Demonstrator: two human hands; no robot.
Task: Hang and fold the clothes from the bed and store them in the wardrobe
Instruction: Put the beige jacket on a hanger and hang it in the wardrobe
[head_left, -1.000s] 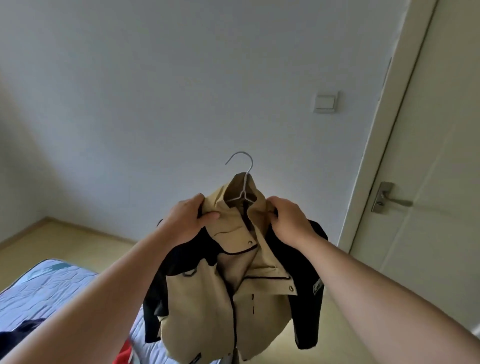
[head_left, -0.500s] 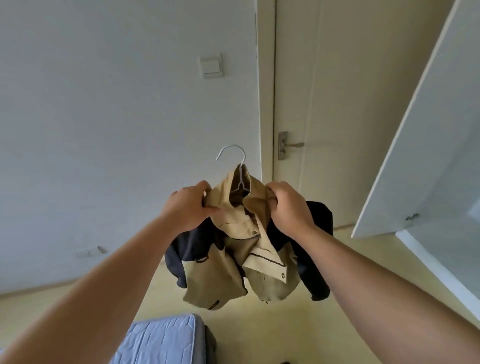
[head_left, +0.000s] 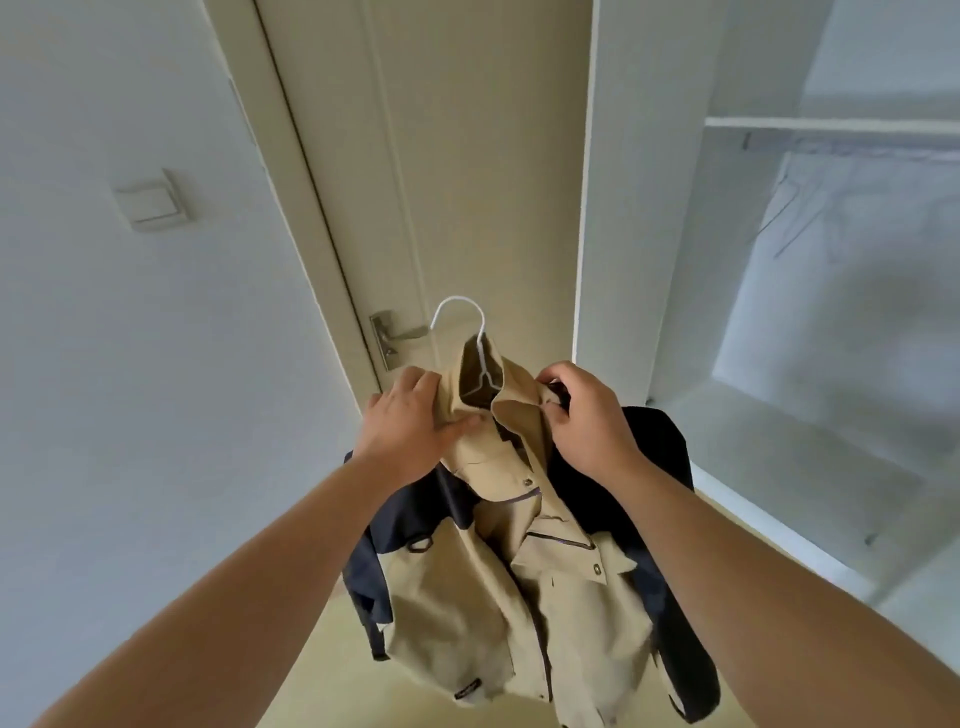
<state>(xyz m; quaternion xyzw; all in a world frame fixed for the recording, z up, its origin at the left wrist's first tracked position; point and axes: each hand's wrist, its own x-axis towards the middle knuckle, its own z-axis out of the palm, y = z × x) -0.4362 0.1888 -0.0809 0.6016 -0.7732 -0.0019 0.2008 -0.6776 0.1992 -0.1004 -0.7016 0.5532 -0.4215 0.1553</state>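
Beige-and-navy jacket (head_left: 519, 597) on a white hanger (head_left: 470, 332), just left of the open wardrobe (head_left: 649, 208). Left hand (head_left: 410, 426) and right hand (head_left: 582, 415) each clutch the collar, the right nearer. Hook upright; the rail (head_left: 857, 147) is probably that blurred line inside.

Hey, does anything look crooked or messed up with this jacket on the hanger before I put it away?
Only the fit. The beige-and-navy jacket hangs open and its collar is crumpled around the neck of the white hanger, where the left hand and right hand grip it. No tear or stain shows.
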